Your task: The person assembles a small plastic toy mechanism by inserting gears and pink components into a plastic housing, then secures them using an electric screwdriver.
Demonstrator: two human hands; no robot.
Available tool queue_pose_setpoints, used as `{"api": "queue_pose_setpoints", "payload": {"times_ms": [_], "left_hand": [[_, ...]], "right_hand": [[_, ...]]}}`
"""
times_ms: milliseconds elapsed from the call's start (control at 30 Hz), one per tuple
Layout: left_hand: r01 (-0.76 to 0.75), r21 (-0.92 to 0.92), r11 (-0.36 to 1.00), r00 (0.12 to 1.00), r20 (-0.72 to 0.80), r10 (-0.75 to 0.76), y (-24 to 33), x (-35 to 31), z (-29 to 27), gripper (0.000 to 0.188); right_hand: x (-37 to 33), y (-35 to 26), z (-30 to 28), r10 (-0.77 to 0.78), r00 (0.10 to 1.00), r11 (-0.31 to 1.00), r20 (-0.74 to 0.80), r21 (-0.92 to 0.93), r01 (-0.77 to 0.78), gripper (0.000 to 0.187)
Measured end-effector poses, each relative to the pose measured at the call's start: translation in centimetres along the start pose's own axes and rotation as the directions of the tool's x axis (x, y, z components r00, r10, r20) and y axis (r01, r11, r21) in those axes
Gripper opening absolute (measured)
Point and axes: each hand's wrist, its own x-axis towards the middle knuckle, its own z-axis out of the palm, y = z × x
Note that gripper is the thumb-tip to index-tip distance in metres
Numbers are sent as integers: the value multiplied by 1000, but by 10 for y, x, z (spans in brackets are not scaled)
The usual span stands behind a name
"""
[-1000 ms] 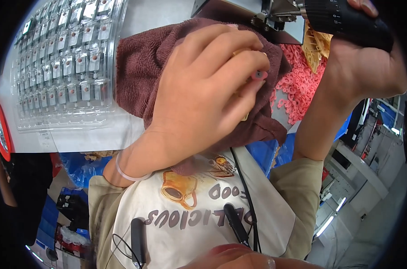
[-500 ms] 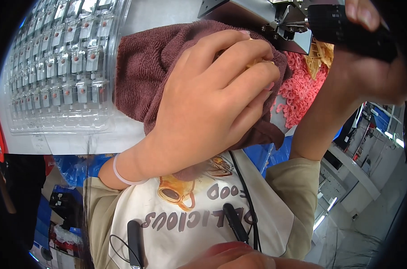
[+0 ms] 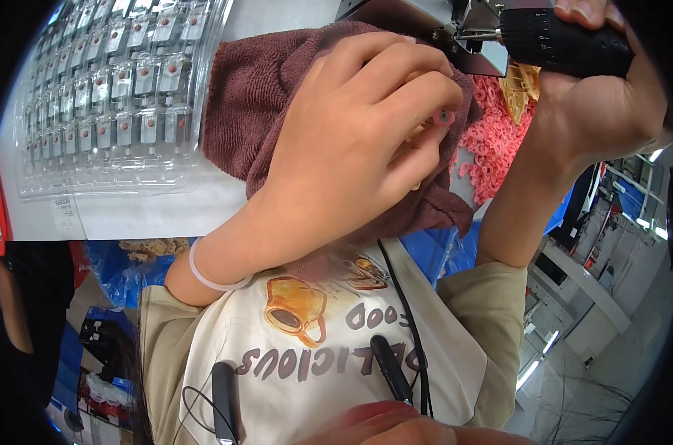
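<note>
My left hand (image 3: pixel 351 126) lies over a crumpled maroon towel (image 3: pixel 240 104) with its fingers curled. A small pink ring (image 3: pixel 444 116) with a grey centre is pinched near its fingertips; cream-coloured bits show between the fingers, and whatever else is under the palm is hidden. My right hand (image 3: pixel 603 111) is wrapped round a black electric screwdriver (image 3: pixel 566 43), held sideways. Its thin bit points left, the tip at a metal fixture (image 3: pixel 407 15) at the top of the view. I cannot tell whether the tip touches anything there.
A clear plastic tray (image 3: pixel 106 184) with rows of small grey parts fills the left of the white table. Many pink rings (image 3: pixel 492 141) and yellowish plastic pieces (image 3: pixel 520 93) are heaped right of the towel. Blue plastic bags (image 3: pixel 110 274) hang below the table edge. A person's arm (image 3: pixel 10 304) shows far left.
My right hand and the screwdriver have shifted slightly left and the wrist has turned. The left fingers have curled round, bringing the pink ring into sight. The view has shifted a little.
</note>
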Motion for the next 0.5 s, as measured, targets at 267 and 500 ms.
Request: {"api": "queue_pose_setpoints", "payload": {"times_ms": [267, 500], "left_hand": [[6, -15, 1000, 1000, -24, -7, -3, -2, 3, 20], [-126, 102, 987, 992, 28, 124, -1, 5, -7, 18]], "right_hand": [[-16, -50, -23, 12, 999, 999, 44, 36, -14, 18], [-34, -55, -9, 24, 998, 999, 60, 41, -26, 18]]}}
